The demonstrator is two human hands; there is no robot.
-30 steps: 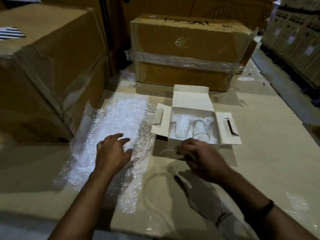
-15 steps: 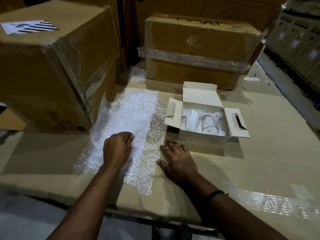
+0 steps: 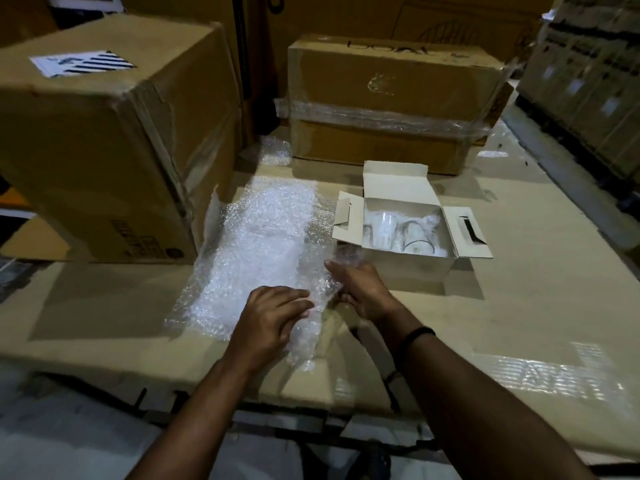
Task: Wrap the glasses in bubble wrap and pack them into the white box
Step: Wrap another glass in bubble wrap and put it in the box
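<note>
Cardboard tabletop (image 3: 519,306): left grip (image 3: 270,317) flat on bubble wrap (image 3: 263,244), right grip (image 3: 363,292) pinching its edge.

Two hands in view: left hand (image 3: 273,317), right hand (image 3: 363,292). One white box (image 3: 408,268), open. Two glasses inside it: first glass (image 3: 381,225), second glass (image 3: 417,239). One large bubble wrap sheet (image 3: 263,244); one small scrap (image 3: 273,152). Three brown cartons: left carton (image 3: 104,150), upper carton (image 3: 394,74), lower carton (image 3: 374,147) behind. One wristband (image 3: 415,336).
</note>
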